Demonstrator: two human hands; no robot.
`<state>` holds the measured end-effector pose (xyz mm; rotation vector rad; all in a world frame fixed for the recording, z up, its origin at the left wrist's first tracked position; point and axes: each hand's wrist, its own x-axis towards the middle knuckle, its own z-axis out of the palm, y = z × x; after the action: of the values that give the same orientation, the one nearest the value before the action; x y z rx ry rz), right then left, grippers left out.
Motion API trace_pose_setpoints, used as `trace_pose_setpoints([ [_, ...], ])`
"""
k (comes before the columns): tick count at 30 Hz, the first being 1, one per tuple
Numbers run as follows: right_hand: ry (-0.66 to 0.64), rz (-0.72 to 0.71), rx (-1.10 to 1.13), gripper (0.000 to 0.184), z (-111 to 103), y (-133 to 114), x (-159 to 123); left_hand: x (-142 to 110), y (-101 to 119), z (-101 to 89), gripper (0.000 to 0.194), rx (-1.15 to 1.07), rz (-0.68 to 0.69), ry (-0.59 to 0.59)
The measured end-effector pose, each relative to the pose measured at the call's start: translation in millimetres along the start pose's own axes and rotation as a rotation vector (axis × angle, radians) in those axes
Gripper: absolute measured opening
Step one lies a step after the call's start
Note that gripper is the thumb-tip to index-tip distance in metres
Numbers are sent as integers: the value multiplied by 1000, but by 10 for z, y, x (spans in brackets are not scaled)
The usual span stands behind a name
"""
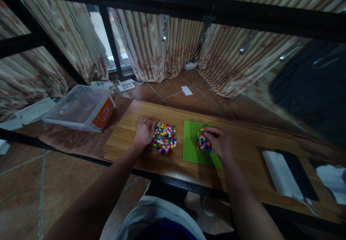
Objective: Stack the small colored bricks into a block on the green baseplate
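Observation:
A loose pile of small multicoloured toy bricks lies on the wooden table. At its left edge rests my left hand, fingers curled closed; whether anything is inside them is hidden. To the right of the pile is a green studded baseplate. A block built from many coloured bricks stands on it. My right hand reaches over the plate from the right, thumb and fingers pinched together at the block's upper right side. Anything between those fingertips is too small to make out.
A clear plastic box with an orange label stands at the table's left end. On the right lie a white pouch with a strap and a dark flat object. White crumpled paper or cloth sits at the far right. Curtains hang behind.

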<state>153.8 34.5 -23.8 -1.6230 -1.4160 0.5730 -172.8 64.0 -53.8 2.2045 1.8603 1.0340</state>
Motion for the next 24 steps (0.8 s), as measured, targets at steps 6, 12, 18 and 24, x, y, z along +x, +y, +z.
trace_pose_setpoints([
  [6, -91, 223, 138, 36, -45, -114, 52, -3, 1, 0, 32, 0, -4, -12],
  [12, -155, 386, 228, 37, -74, -203, 105, -5, -5, 5, 31, -8, 1, -12],
  [18, -213, 474, 304, 34, -97, -204, 157, -6, -14, 12, 31, 8, 14, -15],
  [24, -309, 492, 334, 37, -107, -190, 203, -3, -24, 26, 31, 2, 10, 2],
])
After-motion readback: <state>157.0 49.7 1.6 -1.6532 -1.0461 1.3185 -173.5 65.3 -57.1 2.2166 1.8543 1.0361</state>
